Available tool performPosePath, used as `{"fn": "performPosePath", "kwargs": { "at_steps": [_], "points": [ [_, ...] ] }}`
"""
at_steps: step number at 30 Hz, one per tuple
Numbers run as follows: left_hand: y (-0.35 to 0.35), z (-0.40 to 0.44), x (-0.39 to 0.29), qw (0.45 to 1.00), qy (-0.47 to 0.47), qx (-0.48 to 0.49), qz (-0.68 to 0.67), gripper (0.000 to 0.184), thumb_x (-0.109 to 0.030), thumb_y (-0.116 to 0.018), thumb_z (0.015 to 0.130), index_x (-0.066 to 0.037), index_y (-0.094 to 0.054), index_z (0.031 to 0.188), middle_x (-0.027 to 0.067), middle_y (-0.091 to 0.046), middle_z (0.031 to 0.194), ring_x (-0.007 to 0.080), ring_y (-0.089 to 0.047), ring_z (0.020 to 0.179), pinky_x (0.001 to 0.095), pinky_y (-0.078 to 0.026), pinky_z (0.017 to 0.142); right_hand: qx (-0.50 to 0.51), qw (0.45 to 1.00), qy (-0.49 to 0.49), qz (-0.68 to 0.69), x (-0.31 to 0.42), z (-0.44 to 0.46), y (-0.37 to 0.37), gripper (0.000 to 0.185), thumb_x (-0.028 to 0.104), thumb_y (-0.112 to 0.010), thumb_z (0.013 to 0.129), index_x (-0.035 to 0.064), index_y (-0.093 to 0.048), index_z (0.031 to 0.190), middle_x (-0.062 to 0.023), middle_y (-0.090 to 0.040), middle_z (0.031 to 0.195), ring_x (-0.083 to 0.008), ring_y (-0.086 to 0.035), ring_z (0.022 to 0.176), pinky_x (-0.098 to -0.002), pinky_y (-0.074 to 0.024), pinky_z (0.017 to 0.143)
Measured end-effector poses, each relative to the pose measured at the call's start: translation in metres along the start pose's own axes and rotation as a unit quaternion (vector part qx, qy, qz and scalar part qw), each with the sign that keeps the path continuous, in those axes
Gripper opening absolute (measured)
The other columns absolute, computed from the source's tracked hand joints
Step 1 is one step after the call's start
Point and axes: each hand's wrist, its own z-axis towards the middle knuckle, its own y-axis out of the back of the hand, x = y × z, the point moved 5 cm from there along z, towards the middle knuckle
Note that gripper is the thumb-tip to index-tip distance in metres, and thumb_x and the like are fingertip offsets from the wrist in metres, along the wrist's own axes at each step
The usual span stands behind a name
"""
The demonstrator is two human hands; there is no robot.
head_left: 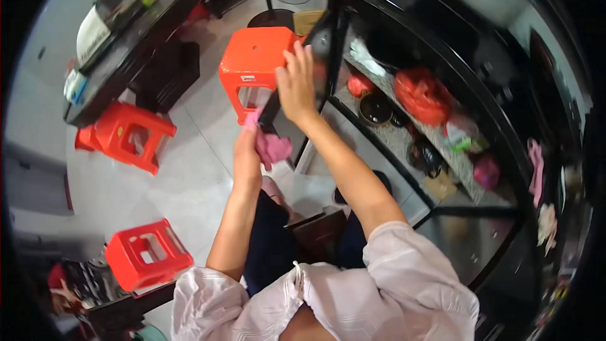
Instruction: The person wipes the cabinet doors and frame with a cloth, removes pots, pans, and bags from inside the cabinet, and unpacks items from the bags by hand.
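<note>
My left hand is closed around a pink cloth, which hangs crumpled from my fingers beside a dark cabinet door. My right hand lies along the top of that door with its fingers stretched out; whether it grips the edge I cannot tell. The door stands swung out from a black cabinet. On the cabinet's shelves are a red plastic bag, a dark round pot and a black bag.
An orange stool stands just behind the door. More red stools are at the left and a red stool is at the lower left. A dark table runs along the upper left. My feet are on the tiled floor.
</note>
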Motion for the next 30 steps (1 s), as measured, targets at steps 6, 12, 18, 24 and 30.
{"fn": "performPosePath", "kwargs": {
  "at_steps": [6,12,18,24,30],
  "points": [
    [-0.01,-0.059,-0.052,0.99,-0.111,0.013,-0.083,0.036,-0.021,-0.044,0.1,0.004,-0.055,0.124,0.0124,-0.064,0.113,0.0179,-0.062,0.102,0.0308,-0.049,0.09,0.185,0.973,-0.051,0.132,0.068,-0.089,0.053,0.075,0.026,-0.053,0.096,-0.0026,-0.012,0.151,-0.0274,-0.008,0.158,-0.0376,-0.012,0.147,-0.0403,-0.0153,0.118],
    [-0.043,-0.122,-0.021,0.993,-0.079,0.068,0.058,0.03,-0.017,-0.047,0.099,0.002,-0.059,0.12,0.0109,-0.063,0.113,0.0201,-0.061,0.104,0.032,-0.046,0.092,0.236,0.678,-0.383,0.582,0.091,-0.192,0.1,0.06,0.038,-0.039,0.103,0.0017,-0.027,0.15,-0.0142,-0.036,0.151,-0.0227,-0.037,0.138,-0.0348,-0.0326,0.111],
    [-0.085,-0.151,-0.031,0.835,-0.241,0.246,0.429,0.023,-0.017,-0.06,0.092,0.002,-0.063,0.08,0.0158,-0.064,0.083,0.0294,-0.061,0.079,0.0361,-0.046,0.077,0.073,0.684,-0.469,0.554,0.03,-0.228,0.171,0.024,0.014,-0.053,0.097,0.005,-0.06,0.118,-0.0084,-0.066,0.113,-0.0183,-0.064,0.101,-0.0339,-0.0516,0.089],
    [-0.065,-0.091,-0.059,0.806,-0.425,-0.046,0.41,0.033,-0.017,-0.067,0.089,-0.003,-0.059,0.118,0.008,-0.065,0.1,0.0167,-0.06,0.085,0.0314,-0.048,0.075,-0.112,0.642,-0.451,0.609,-0.032,-0.22,0.233,0.02,0.015,-0.054,0.095,0.0062,-0.06,0.112,-0.0078,-0.066,0.108,-0.021,-0.064,0.101,-0.0378,-0.0531,0.089],
    [-0.032,-0.001,0.001,0.939,-0.252,0.001,0.233,0.036,-0.013,-0.065,0.09,-0.001,-0.055,0.123,0.0065,-0.062,0.091,0.0149,-0.056,0.075,0.0291,-0.046,0.07,-0.309,0.736,-0.289,0.528,-0.099,-0.158,0.301,0.029,0.019,-0.052,0.097,0.0062,-0.053,0.124,-0.0083,-0.056,0.128,-0.0217,-0.054,0.119,-0.0418,-0.043,0.103]
  ]
}}
